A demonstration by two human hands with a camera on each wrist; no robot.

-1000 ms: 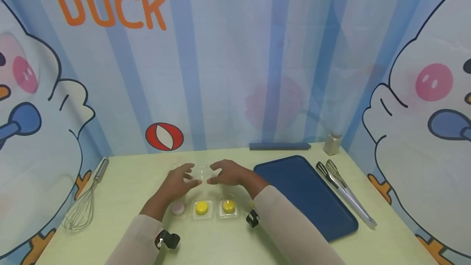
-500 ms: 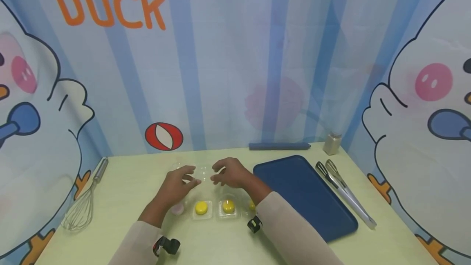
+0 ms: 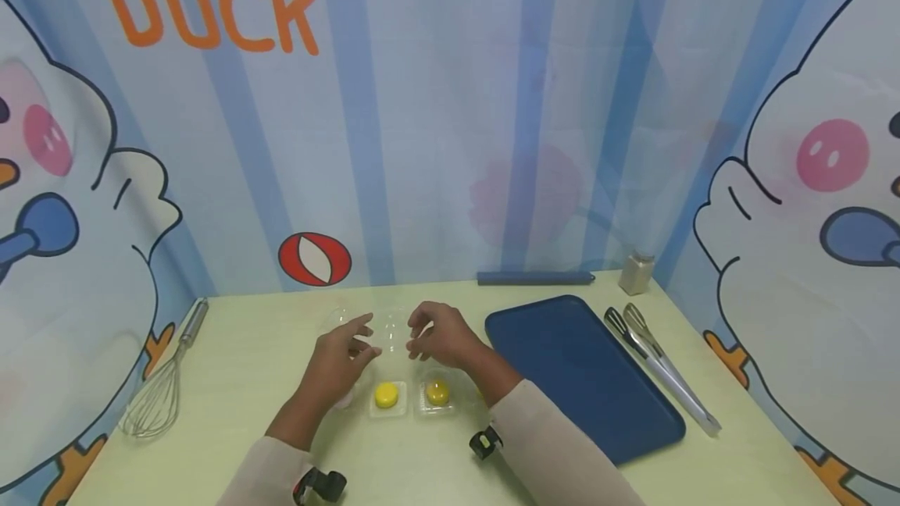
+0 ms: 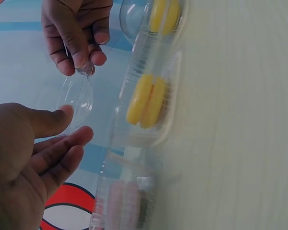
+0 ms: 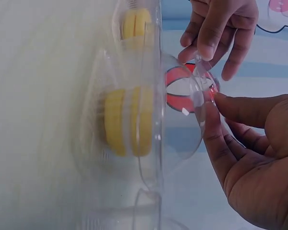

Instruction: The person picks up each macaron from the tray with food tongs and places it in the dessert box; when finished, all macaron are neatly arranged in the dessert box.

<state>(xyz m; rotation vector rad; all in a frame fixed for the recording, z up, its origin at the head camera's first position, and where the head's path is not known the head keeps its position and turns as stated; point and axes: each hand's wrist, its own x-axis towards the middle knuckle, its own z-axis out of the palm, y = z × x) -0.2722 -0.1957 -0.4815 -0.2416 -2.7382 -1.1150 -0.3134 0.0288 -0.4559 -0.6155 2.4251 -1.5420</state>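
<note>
A clear plastic domed lid [image 3: 390,332] is between my two hands. My right hand [image 3: 439,334] pinches its edge between thumb and fingers, as the right wrist view shows. On the opposite edge, the thumb and fingertips of my left hand [image 3: 337,358] pinch the same lid. In front of the hands lies a row of macarons in clear plastic packs. One yellow macaron [image 3: 386,394] sits in a square tray, and another yellow macaron [image 3: 437,392] rests to its right. A pink macaron [image 4: 122,203] is mostly hidden behind my left wrist in the head view.
A dark blue tray [image 3: 587,381] lies on the table at the right, with metal tongs [image 3: 664,373] beside it. A blue bar [image 3: 536,279] and a small shaker [image 3: 636,273] stand along the back. The whisk [image 3: 163,381] is at far left.
My right hand has shifted slightly right, and its thumb and fingers have drawn closer together. The left forearm has moved a little and covers more of the pink macaron.
</note>
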